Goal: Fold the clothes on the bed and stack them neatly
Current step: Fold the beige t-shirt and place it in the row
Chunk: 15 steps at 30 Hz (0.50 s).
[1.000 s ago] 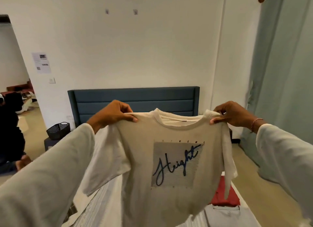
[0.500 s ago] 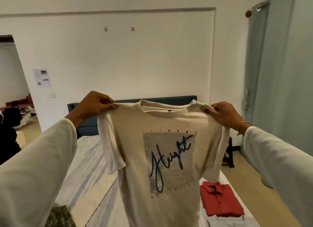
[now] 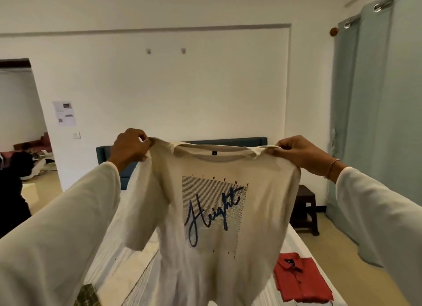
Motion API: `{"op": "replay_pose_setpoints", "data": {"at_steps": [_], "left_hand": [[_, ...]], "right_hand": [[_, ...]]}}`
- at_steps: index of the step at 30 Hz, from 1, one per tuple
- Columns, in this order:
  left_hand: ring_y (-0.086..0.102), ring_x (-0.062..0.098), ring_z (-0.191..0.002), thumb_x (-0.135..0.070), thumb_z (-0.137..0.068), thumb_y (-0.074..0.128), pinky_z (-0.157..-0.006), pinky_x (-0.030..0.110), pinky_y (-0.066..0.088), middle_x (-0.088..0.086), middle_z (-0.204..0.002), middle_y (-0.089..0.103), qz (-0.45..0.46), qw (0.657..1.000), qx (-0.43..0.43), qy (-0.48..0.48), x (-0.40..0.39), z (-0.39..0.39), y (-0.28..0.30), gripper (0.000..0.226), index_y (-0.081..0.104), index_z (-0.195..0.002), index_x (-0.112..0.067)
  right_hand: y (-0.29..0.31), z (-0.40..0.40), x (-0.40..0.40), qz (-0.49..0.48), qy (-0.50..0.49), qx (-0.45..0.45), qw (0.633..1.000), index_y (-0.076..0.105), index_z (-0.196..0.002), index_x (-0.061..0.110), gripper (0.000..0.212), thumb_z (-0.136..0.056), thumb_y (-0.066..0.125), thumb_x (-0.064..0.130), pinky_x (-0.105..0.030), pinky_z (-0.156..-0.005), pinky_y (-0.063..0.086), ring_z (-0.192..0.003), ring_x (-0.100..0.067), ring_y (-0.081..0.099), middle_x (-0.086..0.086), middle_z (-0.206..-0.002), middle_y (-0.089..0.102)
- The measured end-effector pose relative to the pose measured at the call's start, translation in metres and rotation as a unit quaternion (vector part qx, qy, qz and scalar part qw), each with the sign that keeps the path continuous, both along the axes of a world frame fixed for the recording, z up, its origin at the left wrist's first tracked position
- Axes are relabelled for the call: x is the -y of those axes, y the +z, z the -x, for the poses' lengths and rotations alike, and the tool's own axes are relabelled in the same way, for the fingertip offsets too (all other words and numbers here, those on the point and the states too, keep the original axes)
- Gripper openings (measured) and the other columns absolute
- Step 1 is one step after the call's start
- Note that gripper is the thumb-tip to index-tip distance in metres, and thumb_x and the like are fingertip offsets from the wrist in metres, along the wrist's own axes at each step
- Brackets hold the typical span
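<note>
Two hands hold up what we see as a cream T-shirt (image 3: pixel 219 214), spread in the air above the bed (image 3: pixel 127 267) with its printed front toward us. The left hand (image 3: pixel 130 148) has its fingers curled over the left shoulder seam, the cloth bunched between thumb and fingertips. The right hand (image 3: pixel 299 154) pinches the right shoulder seam the same way, so the collar stretches between them and the body hangs below the fingers. Down to the right, a folded red shirt (image 3: pixel 301 280) lies on the bed, near its edge.
</note>
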<state>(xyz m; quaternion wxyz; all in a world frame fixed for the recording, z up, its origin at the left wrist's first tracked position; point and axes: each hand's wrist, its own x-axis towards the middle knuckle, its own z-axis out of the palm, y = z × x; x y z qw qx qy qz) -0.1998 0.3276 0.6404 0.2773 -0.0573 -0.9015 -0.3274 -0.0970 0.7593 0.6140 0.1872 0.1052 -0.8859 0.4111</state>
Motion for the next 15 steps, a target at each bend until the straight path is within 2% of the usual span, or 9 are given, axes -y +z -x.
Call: {"op": "replay_pose_setpoints", "data": {"at_steps": [2, 4, 5, 7, 8, 9, 11, 12, 15], "left_hand": [[0.065, 0.017, -0.041, -0.012, -0.097, 0.058, -0.041, 0.021, 0.046, 0.016, -0.067, 0.070, -0.092, 0.993, 0.072, -0.019, -0.016, -0.005, -0.002, 0.022, 0.061, -0.079, 0.000], [0.065, 0.019, -0.041, 0.001, -0.096, 0.057, -0.035, 0.020, 0.044, 0.020, -0.066, 0.069, -0.186, 0.967, 0.166, -0.061, -0.035, -0.016, -0.002, 0.019, 0.062, -0.078, 0.004], [0.067, 0.019, -0.045, 0.002, -0.097, 0.057, -0.036, 0.021, 0.047, 0.019, -0.069, 0.071, -0.225, 0.941, 0.228, -0.107, -0.044, -0.021, -0.002, 0.017, 0.064, -0.081, 0.003], [0.074, 0.019, -0.066, -0.010, -0.105, 0.049, -0.052, 0.025, 0.059, 0.016, -0.091, 0.076, -0.285, 0.862, 0.348, -0.235, -0.060, -0.032, -0.004, 0.019, 0.065, -0.099, -0.002], [0.075, 0.020, -0.076, -0.016, -0.108, 0.043, -0.062, 0.028, 0.062, 0.015, -0.104, 0.076, -0.294, 0.827, 0.383, -0.288, -0.066, -0.036, -0.007, 0.022, 0.062, -0.107, -0.005], [0.075, 0.022, -0.084, -0.019, -0.109, 0.040, -0.070, 0.032, 0.063, 0.015, -0.112, 0.074, -0.285, 0.806, 0.401, -0.329, -0.072, -0.039, -0.011, 0.024, 0.060, -0.113, -0.006], [0.073, 0.027, -0.099, -0.018, -0.108, 0.041, -0.085, 0.041, 0.060, 0.017, -0.118, 0.072, -0.241, 0.792, 0.409, -0.384, -0.086, -0.047, -0.018, 0.027, 0.062, -0.115, -0.002], [0.071, 0.028, -0.103, -0.016, -0.106, 0.046, -0.089, 0.044, 0.058, 0.017, -0.115, 0.072, -0.212, 0.799, 0.397, -0.399, -0.093, -0.051, -0.021, 0.026, 0.065, -0.113, 0.000], [0.070, 0.024, -0.096, -0.015, -0.099, 0.061, -0.090, 0.040, 0.059, 0.014, -0.104, 0.072, -0.171, 0.829, 0.339, -0.411, -0.107, -0.060, -0.028, 0.023, 0.067, -0.114, 0.000]], "right_hand": [[0.002, -0.007, 0.014, 0.098, 0.034, 0.072, 0.992, 0.072, -0.098, -0.004, 0.045, -0.091, 0.068, 0.041, -0.025, -0.058, 0.052, -0.067, -0.015, 0.060, -0.007, -0.079, 0.068], [0.003, -0.016, 0.034, 0.185, 0.082, 0.147, 0.968, 0.068, -0.103, -0.006, 0.037, -0.096, 0.065, 0.030, -0.025, -0.057, 0.054, -0.066, -0.018, 0.061, -0.012, -0.081, 0.066], [0.003, -0.019, 0.046, 0.226, 0.110, 0.168, 0.953, 0.066, -0.104, -0.004, 0.031, -0.097, 0.063, 0.027, -0.024, -0.057, 0.053, -0.064, -0.016, 0.057, -0.011, -0.078, 0.062], [0.000, -0.023, 0.072, 0.322, 0.160, 0.188, 0.914, 0.062, -0.099, 0.003, 0.018, -0.101, 0.057, 0.021, -0.021, -0.056, 0.048, -0.061, -0.011, 0.050, -0.005, -0.073, 0.051], [-0.002, -0.025, 0.084, 0.358, 0.173, 0.190, 0.898, 0.062, -0.096, 0.005, 0.018, -0.103, 0.054, 0.019, -0.020, -0.057, 0.050, -0.060, -0.011, 0.051, -0.004, -0.072, 0.053], [-0.004, -0.027, 0.096, 0.378, 0.177, 0.186, 0.889, 0.064, -0.096, 0.005, 0.020, -0.104, 0.051, 0.019, -0.023, -0.059, 0.054, -0.061, -0.012, 0.057, -0.004, -0.071, 0.058], [-0.010, -0.031, 0.116, 0.402, 0.184, 0.175, 0.880, 0.065, -0.107, 0.002, 0.025, -0.107, 0.047, 0.020, -0.031, -0.067, 0.061, -0.069, -0.017, 0.068, -0.008, -0.078, 0.070], [-0.012, -0.031, 0.122, 0.414, 0.183, 0.172, 0.875, 0.064, -0.113, -0.001, 0.028, -0.107, 0.046, 0.020, -0.034, -0.072, 0.063, -0.075, -0.021, 0.071, -0.012, -0.087, 0.074], [-0.010, -0.034, 0.127, 0.413, 0.169, 0.165, 0.879, 0.061, -0.122, -0.003, 0.032, -0.107, 0.045, 0.020, -0.035, -0.078, 0.063, -0.081, -0.023, 0.074, -0.018, -0.103, 0.075]]}}
